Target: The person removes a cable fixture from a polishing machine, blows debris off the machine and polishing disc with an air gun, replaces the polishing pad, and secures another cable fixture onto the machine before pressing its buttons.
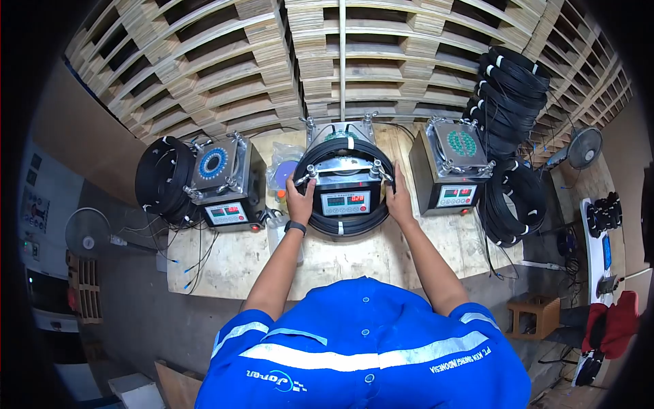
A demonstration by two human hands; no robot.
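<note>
At the bottom centre of the frame, nearest the camera, is a blue shirt with pale reflective bands and 3 buttons in sight. Both forearms reach up from it to the centre, a dark wristband on the left wrist. The left hand grips the left side of a coil of black cable, thumb in front; the right hand holds its right side, palm turned inward. That coil, in the middle of the frame, stands as a ring with white ties at top and bottom, and it frames the display panel of the centre machine; I cannot tell whether the 2 touch. Under all this spreads a pale wooden worktop. At centre left sits the left machine, its top plate marked with a blue ring, and right of centre is the right machine, its plate patterned in green; both show red digits, too small to read surely. Between the left machine and the left hand lies a clear plastic bag. More black coils rest beside the left machine and beside the right machine, with a tall stack at upper right. Behind everything, wooden pallets fill the top of the frame.
</note>
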